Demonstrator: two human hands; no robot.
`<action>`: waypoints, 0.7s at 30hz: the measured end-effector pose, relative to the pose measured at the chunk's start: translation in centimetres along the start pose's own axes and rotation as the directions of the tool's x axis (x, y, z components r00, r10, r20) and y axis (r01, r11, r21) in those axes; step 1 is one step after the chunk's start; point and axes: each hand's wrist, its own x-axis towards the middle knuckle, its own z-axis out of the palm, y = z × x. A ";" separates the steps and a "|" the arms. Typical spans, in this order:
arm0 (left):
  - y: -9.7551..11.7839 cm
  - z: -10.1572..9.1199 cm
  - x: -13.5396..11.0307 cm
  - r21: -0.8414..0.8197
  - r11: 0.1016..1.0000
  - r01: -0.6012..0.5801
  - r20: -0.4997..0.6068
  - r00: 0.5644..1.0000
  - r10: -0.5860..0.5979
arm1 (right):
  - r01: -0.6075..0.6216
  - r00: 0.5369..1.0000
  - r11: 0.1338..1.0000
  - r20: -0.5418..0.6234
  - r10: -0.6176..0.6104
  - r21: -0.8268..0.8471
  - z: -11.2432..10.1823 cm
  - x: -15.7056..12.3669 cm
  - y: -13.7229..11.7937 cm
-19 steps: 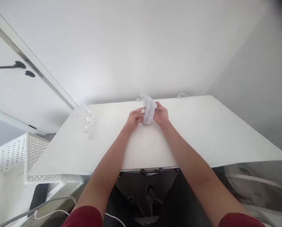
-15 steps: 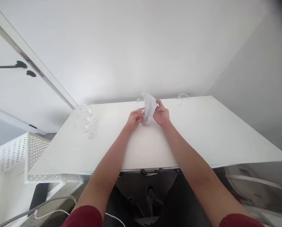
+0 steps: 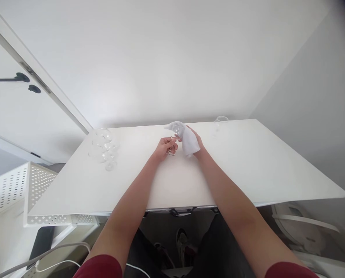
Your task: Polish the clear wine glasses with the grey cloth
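Note:
Over the middle of the white table, my left hand (image 3: 165, 147) is closed around the stem of a clear wine glass (image 3: 176, 130), close to its foot. The bowl tilts up and to the right. My right hand (image 3: 197, 142) wraps a white cloth (image 3: 189, 142) around the bowl's right side, and one end of the cloth reaches over the rim. Most of the right hand's fingers are hidden behind the cloth.
Several clear stemmed glasses (image 3: 102, 146) stand together at the table's left. Another clear glass (image 3: 221, 120) stands at the back right, near the wall. A white perforated rack (image 3: 41, 181) is beside the table's left edge, with a cable (image 3: 59, 247) below.
My right hand has brought the cloth around the bowl and over its rim. The glass has gone from roughly upright to tilted in my left hand.

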 end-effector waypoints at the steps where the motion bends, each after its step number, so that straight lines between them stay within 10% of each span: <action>1: 0.0 0.0 0.0 -0.001 1.000 -0.005 -0.008 1.000 0.005 | 0.003 0.999 0.999 0.033 -0.004 0.036 0.0 -0.5 0.0; 8: -0.5 0.2 0.0 0.103 0.988 0.112 0.065 0.991 -0.119 | -0.033 0.972 0.995 0.233 0.009 0.099 0.4 -1.5 0.3; 21: -1.4 0.9 0.8 0.503 0.850 -0.156 -0.140 0.956 0.258 | 0.078 0.980 0.981 -0.195 -0.042 0.178 2.2 -0.4 1.4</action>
